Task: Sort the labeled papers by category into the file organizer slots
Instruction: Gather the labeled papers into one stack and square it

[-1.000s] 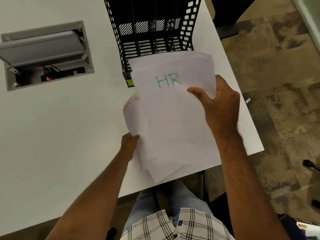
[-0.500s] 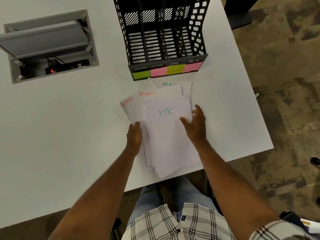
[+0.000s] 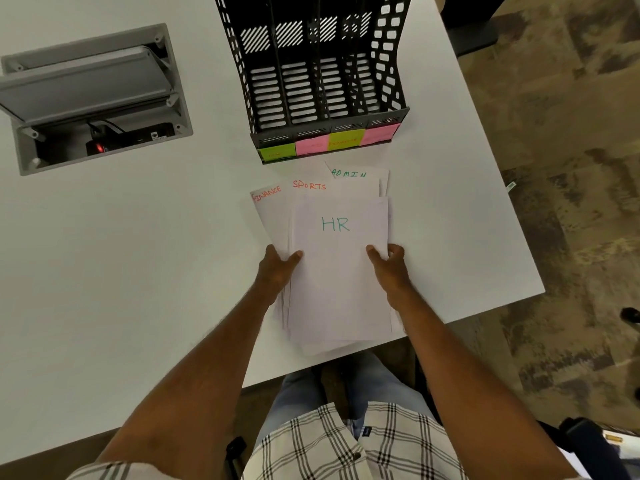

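A fanned stack of white papers lies on the white table [image 3: 121, 271] near its front edge. The top sheet, the HR paper [image 3: 337, 271], covers most of the pile. Behind it show the corners of the FINANCE paper [image 3: 268, 199], the SPORTS paper [image 3: 310, 186] and the ADMIN paper [image 3: 349, 174]. My left hand [image 3: 277, 268] grips the stack's left edge, thumb on top. My right hand [image 3: 389, 268] grips the right edge the same way. Just beyond the papers stands the black mesh file organizer [image 3: 391, 64], its slots empty, with green, pink, yellow and pink sticky labels along its front.
An open grey cable box [image 3: 93, 95] is sunk into the table at the left, with a plug and a red light inside. The table's right edge runs close to the organizer; patterned floor lies beyond. My lap and checked shirt are below the front edge.
The stack was held up in the air a second ago; it now lies flat on the table. Both hands have shifted to grip its left and right edges.
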The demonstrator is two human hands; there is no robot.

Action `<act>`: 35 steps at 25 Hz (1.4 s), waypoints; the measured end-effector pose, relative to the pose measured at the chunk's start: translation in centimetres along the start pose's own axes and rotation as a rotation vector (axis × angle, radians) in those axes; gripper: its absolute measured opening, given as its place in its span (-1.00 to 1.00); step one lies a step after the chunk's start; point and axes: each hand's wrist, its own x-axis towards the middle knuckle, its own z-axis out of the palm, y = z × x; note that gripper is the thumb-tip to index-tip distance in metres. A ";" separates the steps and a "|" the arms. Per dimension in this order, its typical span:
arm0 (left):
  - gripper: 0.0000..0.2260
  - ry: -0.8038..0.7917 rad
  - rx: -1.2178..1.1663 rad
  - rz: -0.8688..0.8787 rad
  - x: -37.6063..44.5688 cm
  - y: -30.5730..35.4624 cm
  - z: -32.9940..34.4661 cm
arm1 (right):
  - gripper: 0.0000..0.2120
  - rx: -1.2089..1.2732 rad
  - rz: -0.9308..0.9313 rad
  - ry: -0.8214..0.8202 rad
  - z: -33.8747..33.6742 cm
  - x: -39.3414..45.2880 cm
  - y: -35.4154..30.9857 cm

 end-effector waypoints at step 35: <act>-0.60 -0.104 -0.355 0.516 -5.7 7.0 -0.7 | -0.55 0.336 -0.468 0.114 -3.2 -5.6 -3.9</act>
